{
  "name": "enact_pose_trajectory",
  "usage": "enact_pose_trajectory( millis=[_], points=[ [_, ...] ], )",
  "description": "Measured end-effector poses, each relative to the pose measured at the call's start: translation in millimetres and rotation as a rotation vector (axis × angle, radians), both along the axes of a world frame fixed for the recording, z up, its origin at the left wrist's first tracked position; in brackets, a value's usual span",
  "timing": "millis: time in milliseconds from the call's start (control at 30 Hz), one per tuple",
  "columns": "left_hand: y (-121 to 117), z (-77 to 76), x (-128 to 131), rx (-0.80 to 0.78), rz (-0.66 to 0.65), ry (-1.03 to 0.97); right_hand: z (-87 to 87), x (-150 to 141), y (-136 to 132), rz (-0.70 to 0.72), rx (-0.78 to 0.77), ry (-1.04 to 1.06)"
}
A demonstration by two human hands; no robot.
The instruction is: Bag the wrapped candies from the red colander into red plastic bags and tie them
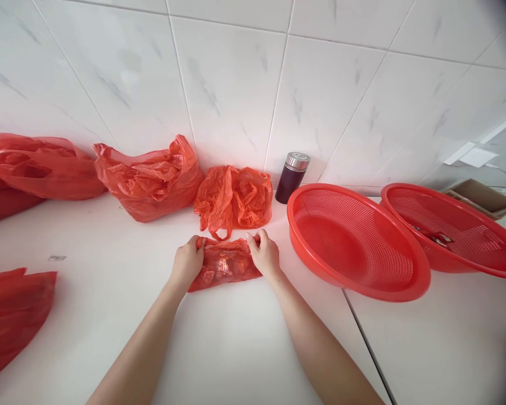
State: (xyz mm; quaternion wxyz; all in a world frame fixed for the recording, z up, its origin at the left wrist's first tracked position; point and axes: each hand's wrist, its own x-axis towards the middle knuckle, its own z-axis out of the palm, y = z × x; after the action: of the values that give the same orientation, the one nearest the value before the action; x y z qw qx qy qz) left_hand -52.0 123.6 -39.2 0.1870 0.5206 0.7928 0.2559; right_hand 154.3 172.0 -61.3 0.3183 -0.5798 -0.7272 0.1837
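A red plastic bag (225, 266) lies on the white table in front of me, with small wrapped items showing dimly through its film. My left hand (188, 261) is closed on the bag's upper left corner. At the upper right corner, my right hand (264, 253) pinches the film between thumb and fingers. Just behind it rests a crumpled red plastic bag (236, 197), its handle loop hanging toward the bag I hold. What exactly is inside the held bag I cannot make out.
Along the tiled wall stand a filled red bag (152, 183), another red bag (67, 169) and a dark thermos (290, 179). To the right are an oval red basket (346, 247) and a second red basket (468, 225) with small packets inside. More red bags (14, 315) lie at left.
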Motion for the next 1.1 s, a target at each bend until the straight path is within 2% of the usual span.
enact_pose_trajectory(
  millis=[200,333,433,567,700,733,800,867,900,1000,1100],
  points=[
    [-8,1.7,-8,0.034,0.066,-0.284,-6.1,4,7,-0.110,0.006,0.135],
    [-24,3.3,-15,0.044,0.121,-0.525,-8.3,2,9,-0.144,0.017,0.205],
    [-38,5.2,-20,0.043,0.149,-0.626,-7.6,1,8,-0.141,0.026,0.249],
    [-48,11.3,-27,0.049,0.149,-0.605,-4.9,3,5,-0.112,0.038,0.321],
    [-51,28.4,-20,0.215,0.202,-0.348,-2.4,4,4,-0.031,0.065,0.408],
    [-50,33.3,-14,0.271,0.157,-0.249,-1.6,4,3,-0.009,0.074,0.431],
    [-45,40.8,3,0.330,-0.051,-0.040,0.4,3,-2,0.020,0.092,0.486],
    [-37,43.4,22,0.298,-0.283,0.116,2.9,3,-8,0.028,0.112,0.548],
    [-32,43.2,30,0.253,-0.358,0.152,4.1,3,-11,0.027,0.123,0.578],
    [-21,44.9,42,0.097,-0.425,0.145,7.0,3,-17,-0.001,0.158,0.656],
    [-20,63.2,36,-0.042,-0.445,0.132,8.6,5,-17,-0.040,0.171,0.720]
  ],
)
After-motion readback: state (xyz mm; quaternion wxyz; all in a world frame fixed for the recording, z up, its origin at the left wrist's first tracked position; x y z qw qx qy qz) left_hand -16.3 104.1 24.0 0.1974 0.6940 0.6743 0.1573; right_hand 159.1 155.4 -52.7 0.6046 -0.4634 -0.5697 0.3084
